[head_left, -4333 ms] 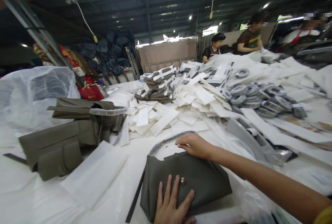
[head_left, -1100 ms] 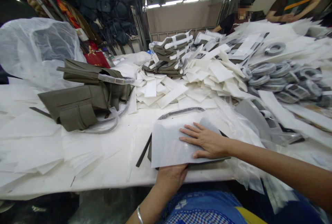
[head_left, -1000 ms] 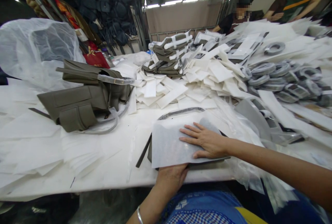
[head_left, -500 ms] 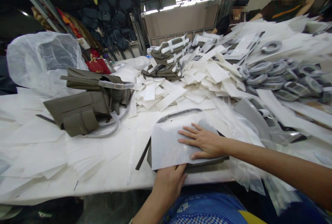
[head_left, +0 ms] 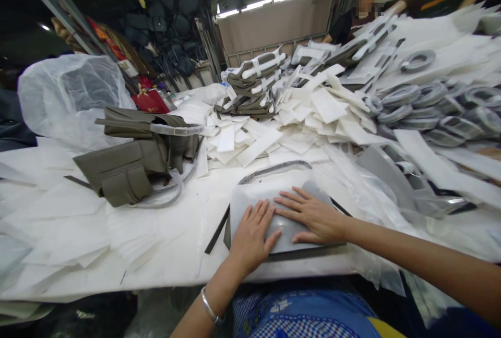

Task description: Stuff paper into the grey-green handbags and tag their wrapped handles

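A dark grey-green bag lies flat at the table's front edge, its wrapped handle (head_left: 274, 169) pointing away from me. A thin white sheet (head_left: 243, 198) covers most of the bag. My left hand (head_left: 252, 236) rests palm down on the sheet, fingers stretched out. Just to its right my right hand (head_left: 307, 215) also lies flat on the sheet with spread fingers. Dark straps stick out at both sides of the bag. Neither hand grips anything.
Olive bags (head_left: 133, 163) stand at the left beside white sheets (head_left: 58, 223). Behind are stacked wrapped bags (head_left: 256, 80) and white foam pieces (head_left: 250, 142). Wrapped grey rolls (head_left: 430, 100) pile up at the right. Two people are at the back right, one near a wrapped bag (head_left: 364, 40).
My left hand has come from the bag's front edge up onto the sheet and lies flat. A wrapped bag now shows near the people at the back right.
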Motion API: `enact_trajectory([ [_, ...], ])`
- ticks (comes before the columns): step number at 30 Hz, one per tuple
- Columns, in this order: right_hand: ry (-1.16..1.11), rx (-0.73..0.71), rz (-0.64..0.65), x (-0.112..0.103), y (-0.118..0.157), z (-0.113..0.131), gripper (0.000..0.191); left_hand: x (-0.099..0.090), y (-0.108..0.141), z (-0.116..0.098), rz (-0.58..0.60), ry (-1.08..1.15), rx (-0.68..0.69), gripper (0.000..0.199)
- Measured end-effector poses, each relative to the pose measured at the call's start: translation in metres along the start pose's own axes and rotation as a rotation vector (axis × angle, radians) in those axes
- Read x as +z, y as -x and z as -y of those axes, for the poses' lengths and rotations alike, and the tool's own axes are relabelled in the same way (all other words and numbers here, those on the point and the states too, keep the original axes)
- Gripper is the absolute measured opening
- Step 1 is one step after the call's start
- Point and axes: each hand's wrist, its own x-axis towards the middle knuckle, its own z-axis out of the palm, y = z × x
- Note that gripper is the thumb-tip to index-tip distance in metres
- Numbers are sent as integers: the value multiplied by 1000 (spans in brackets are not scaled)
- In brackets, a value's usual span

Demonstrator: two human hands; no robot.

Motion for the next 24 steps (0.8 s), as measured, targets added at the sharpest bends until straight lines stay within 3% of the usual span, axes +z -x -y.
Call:
enact_trajectory([
  [3, -30, 13, -9, 1, 3, 0, 80, -1, 9, 4, 37, 109, 50, 67],
  [9, -180, 20, 87, -8, -3, -6, 79, -32, 7, 1, 107, 240, 163, 99],
  [11, -248, 52, 132, -12, -6, -8, 79, -44, 6, -5, 26, 160, 184, 88],
  [15, -384, 126, 214, -20, -11, -12, 65, -59, 14, -31, -355, 138, 302, 39],
  [17, -458, 152, 242, -24, -13, -14, 61, -58, 19, -43, -381, 191, 323, 20],
  [19, -530, 172, 240, -27, -14, -16, 62, -52, 20, -47, -278, 201, 196, 15],
  [22, -609, 201, 200, -30, -15, -17, 63, -44, 12, -40, -156, 174, -133, 25],
  [24, -618, 220, 180, -28, -16, -16, 63, -42, 1, -31, -110, 173, -240, 24],
])
